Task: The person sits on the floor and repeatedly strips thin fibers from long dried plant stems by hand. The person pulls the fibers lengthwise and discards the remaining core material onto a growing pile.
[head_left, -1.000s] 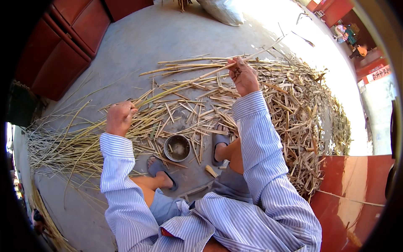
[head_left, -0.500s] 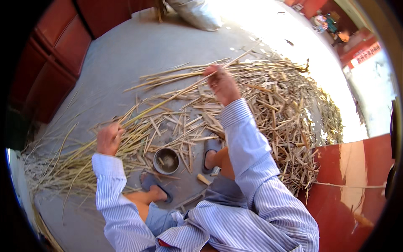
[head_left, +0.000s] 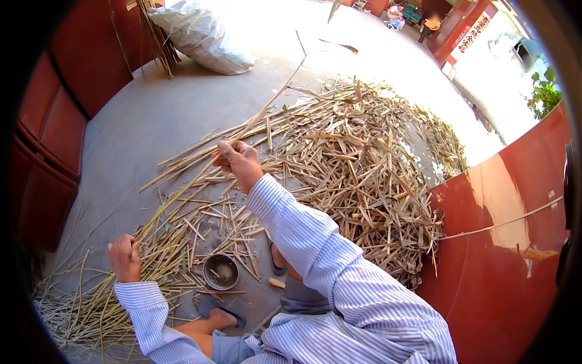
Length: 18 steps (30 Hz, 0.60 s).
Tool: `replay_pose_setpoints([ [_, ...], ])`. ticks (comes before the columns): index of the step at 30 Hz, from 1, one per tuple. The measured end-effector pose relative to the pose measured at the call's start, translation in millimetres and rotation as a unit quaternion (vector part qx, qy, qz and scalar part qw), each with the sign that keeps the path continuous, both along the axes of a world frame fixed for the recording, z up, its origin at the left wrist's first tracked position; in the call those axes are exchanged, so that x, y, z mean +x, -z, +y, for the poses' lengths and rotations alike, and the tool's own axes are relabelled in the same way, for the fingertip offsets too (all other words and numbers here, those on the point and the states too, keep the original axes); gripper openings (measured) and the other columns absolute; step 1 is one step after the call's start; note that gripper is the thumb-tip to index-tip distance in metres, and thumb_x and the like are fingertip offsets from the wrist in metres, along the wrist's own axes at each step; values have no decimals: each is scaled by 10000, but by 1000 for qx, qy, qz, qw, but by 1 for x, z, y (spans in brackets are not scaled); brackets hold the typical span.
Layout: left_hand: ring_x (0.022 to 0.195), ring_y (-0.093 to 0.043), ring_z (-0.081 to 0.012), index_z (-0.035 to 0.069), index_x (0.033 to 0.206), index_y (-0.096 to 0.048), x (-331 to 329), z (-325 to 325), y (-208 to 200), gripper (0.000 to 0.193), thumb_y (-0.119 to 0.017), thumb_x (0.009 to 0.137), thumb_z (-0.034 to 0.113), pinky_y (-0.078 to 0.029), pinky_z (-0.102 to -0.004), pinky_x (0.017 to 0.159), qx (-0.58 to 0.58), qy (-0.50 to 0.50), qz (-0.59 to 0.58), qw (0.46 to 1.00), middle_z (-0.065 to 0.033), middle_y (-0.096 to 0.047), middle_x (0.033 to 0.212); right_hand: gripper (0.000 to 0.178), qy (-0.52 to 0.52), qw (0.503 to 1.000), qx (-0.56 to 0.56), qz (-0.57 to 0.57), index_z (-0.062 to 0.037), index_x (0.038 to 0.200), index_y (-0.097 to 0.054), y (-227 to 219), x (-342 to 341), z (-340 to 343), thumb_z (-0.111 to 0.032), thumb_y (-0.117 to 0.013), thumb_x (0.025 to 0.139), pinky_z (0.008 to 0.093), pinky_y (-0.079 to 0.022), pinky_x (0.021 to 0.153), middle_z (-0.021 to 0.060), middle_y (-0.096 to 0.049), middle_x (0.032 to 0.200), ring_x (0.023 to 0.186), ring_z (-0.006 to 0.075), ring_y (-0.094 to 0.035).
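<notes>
A long, thin, yellowish plant stalk slants up from lower left to upper right. My right hand pinches it partway along, its thumb and fingers closed. Past that hand the stalk turns browner, with dry leaf bits near its far tip. At its lower end my left hand is curled closed round the stalk, over a heap of thin yellow-green stalks. Just right of the left hand, a dark round bowl stands on the floor with a little something inside.
A large pile of dry leaf husks spreads to the right, beside a red curved panel. Several stripped stalks lie ahead. Further off are a white sack, red cabinets and a distant person. My slippered feet rest near the bowl.
My right hand has drawn back and left, nearer the left hand, along the stalk. More loose leaf shows at the stalk's far end. The whole view has shifted too.
</notes>
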<state>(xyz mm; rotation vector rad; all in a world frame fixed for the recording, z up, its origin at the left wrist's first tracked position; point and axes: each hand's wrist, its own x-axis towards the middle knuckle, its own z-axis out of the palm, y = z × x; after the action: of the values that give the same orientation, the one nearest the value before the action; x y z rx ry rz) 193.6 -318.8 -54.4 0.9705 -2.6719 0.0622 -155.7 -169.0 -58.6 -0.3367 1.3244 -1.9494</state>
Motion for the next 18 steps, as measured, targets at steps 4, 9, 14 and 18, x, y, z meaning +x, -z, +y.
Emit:
replay_pose_setpoints([
  [4, 722, -574, -281, 70, 863, -619, -73, 43, -4, 105, -694, 806, 117, -388, -395, 693, 66, 113, 148, 980, -92, -629, 787, 249, -136, 991, -18, -5, -55, 970, -611, 2, 60, -4, -288, -671, 908, 254, -543, 634, 59, -693, 828, 730, 130, -675],
  [9, 664, -611, -254, 55, 841, -659, -83, 37, 17, 102, -696, 832, 150, -447, -343, 600, 192, 65, 237, 950, -97, -649, 734, 264, -123, 991, -41, -29, -24, 1007, -616, 8, 59, -12, -275, -642, 928, 281, -557, 661, 75, -694, 861, 783, 155, -686],
  [14, 609, -611, -182, 29, 843, -653, -65, 36, -11, 133, -671, 865, 158, -457, -307, 569, 313, 54, 199, 927, -85, -642, 686, 228, -33, 999, 10, -1, -51, 927, -629, -3, -11, 5, -277, -650, 925, 241, -541, 618, 63, -704, 843, 710, 125, -663],
  [18, 622, -615, -184, 20, 851, -651, -67, 33, -11, 136, -675, 865, 153, -462, -308, 581, 330, 63, 210, 918, -104, -646, 701, 209, 63, 992, -84, -68, -54, 969, -612, 12, -62, 27, -260, -631, 937, 226, -538, 610, 77, -701, 901, 762, 139, -666],
])
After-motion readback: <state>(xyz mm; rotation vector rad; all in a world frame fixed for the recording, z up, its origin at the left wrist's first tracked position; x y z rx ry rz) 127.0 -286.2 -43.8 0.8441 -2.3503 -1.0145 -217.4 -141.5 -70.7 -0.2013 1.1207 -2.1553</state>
